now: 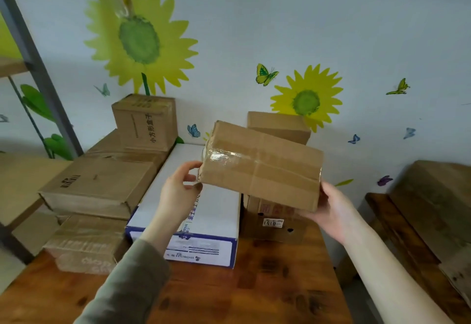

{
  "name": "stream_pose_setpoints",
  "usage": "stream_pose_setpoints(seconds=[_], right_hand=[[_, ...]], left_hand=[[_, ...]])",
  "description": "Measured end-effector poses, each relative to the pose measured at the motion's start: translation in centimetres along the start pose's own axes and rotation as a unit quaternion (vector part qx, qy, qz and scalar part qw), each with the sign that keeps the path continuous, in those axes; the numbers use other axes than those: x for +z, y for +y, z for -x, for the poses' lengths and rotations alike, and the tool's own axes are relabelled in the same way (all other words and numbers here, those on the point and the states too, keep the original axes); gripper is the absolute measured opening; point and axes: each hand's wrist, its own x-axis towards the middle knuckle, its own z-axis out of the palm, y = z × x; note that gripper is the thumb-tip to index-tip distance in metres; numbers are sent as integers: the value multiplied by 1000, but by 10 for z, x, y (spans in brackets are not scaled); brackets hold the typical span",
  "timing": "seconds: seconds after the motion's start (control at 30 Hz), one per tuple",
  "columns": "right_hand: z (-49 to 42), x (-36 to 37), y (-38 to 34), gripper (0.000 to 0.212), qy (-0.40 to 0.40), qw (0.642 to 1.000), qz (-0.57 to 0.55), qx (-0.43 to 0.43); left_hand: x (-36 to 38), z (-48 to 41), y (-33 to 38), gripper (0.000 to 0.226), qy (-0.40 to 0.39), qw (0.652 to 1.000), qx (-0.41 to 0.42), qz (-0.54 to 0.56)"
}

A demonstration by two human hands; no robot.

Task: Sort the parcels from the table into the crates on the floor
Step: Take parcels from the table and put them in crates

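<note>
two hands hold one taped brown parcel [260,165] above the table [254,285]. left hand [178,186] pinches its left end; right hand [331,209] grips its near right corner.

Brown parcel [262,165]; white box [204,211] with blue border; reddish-brown table [229,285] with dark knots; pale wall [331,17] with yellow, green-centred sunflowers [139,35] and blue, green, purple butterflies [265,74].

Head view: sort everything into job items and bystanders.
Job: held parcel, gripped by left hand and right hand; white box, flat box, taped parcel and labelled box, stacked on the table. No crates in view.
Bystanders: sunflower mural, shelf frame, bench.
</note>
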Motion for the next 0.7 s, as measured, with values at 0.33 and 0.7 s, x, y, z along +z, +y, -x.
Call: stream_pose_setpoints(seconds=[0.33,0.7], right_hand=[[11,11,5,19,-17,992,-115,-44],[16,5,7,16,11,991,-127,-33]], left_hand=[[-4,15,11,17,-19,950,-114,289],[7,16,10,18,-10,952,-106,289]])
